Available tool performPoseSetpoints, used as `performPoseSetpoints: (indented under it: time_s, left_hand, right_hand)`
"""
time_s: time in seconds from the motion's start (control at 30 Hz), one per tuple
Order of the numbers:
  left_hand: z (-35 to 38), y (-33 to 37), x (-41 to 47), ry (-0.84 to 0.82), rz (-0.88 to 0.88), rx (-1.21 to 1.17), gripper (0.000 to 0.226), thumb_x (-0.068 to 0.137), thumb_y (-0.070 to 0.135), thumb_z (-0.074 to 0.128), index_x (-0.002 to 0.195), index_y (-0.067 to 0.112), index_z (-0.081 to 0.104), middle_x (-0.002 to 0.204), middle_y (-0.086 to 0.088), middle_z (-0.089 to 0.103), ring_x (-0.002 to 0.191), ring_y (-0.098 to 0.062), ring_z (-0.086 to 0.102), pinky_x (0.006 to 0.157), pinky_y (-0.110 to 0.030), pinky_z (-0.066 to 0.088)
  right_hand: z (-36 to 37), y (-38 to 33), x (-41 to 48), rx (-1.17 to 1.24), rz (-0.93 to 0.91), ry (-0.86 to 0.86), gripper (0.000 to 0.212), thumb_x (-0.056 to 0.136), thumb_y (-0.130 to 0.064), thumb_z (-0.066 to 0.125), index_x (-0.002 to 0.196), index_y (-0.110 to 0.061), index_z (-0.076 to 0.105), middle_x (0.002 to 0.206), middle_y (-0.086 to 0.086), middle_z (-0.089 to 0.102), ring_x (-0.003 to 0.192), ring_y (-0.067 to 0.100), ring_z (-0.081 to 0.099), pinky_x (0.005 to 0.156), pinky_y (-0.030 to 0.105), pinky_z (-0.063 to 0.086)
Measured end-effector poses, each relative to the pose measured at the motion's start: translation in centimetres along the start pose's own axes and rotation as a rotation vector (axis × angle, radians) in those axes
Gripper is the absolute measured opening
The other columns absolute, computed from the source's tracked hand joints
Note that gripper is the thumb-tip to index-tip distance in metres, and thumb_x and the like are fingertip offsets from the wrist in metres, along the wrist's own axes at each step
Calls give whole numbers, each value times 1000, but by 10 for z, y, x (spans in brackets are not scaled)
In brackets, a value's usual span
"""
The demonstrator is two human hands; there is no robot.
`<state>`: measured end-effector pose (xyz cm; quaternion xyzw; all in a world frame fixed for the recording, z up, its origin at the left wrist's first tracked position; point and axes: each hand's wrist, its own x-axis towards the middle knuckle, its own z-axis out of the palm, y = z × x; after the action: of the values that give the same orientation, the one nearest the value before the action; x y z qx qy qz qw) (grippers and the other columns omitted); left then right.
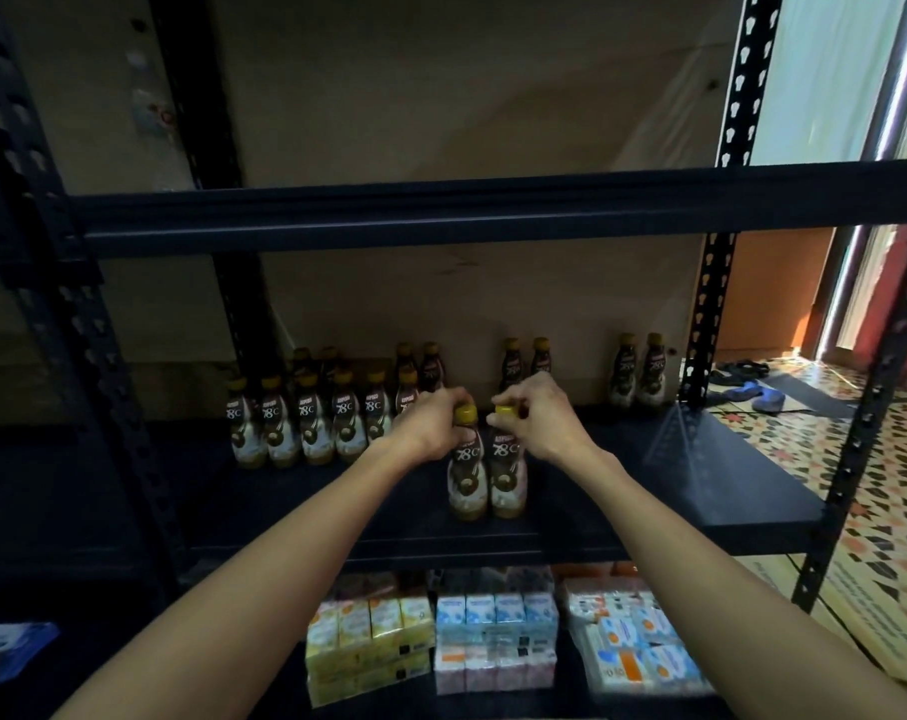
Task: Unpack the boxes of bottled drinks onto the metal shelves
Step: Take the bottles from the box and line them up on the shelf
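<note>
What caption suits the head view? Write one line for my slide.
The left hand and right hand each grip a yellow-capped bottle near its cap, the pair upright on the metal shelf.

Black metal shelf (727, 491); upright coffee bottles (306, 423) on it; carton packs (493, 641) below.

Matt black metal shelf (623, 517) carries glossy plastic bottles (314, 423); glossy patterned tiles (784, 459) cover the floor.
</note>
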<state>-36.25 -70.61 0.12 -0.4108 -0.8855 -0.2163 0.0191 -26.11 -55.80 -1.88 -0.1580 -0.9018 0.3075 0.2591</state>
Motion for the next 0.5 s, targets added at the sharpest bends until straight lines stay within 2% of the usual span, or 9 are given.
performPoseSetpoints:
  time_s: [0.1,0.17,0.23,0.3,0.4,0.5]
  left_hand:
    - [-1,-1,1,-9,-1,-6,49,89,29,72,134,27,53,129,-7,60,119,-25,56,98,-42,50]
    - [-1,-3,1,-12,1,-17,50,89,28,72,136,26,53,130,-7,59,120,-25,56,99,-41,49]
    - [0,-5,1,-8,7,-37,49,90,27,72,136,25,53,130,-6,60,120,-24,57,98,-39,49]
    - [0,-5,1,0,9,-47,49,90,26,71,136,25,53,130,-5,60,119,-23,57,97,-37,50]
    - [1,-5,3,4,13,-53,50,91,26,71,137,24,52,131,-6,59,120,-23,57,95,-35,48]
    - [1,-6,3,0,20,-46,50,90,25,71,136,24,53,130,-6,60,120,-23,57,97,-35,49]
  right_hand:
    - [-6,-1,8,34,28,-47,24,93,-18,72,116,-23,73,122,1,60,107,14,61,86,19,50]
    - [-11,-4,12,30,32,-128,35,94,-13,69,126,-28,69,127,2,62,102,11,63,78,16,53]
    - [-13,-4,13,-9,29,-149,38,96,-11,64,130,-29,66,131,2,61,113,13,61,92,19,50]
    - [-9,-1,15,-45,43,-112,28,96,-17,66,121,-29,70,134,3,61,120,14,58,99,19,44]
    - [-2,3,13,-41,34,-72,22,90,-31,75,112,-29,73,123,1,60,113,13,56,90,21,43]
    - [0,3,13,-4,0,-14,9,89,-27,76,96,-31,72,110,-2,63,108,14,59,86,25,45]
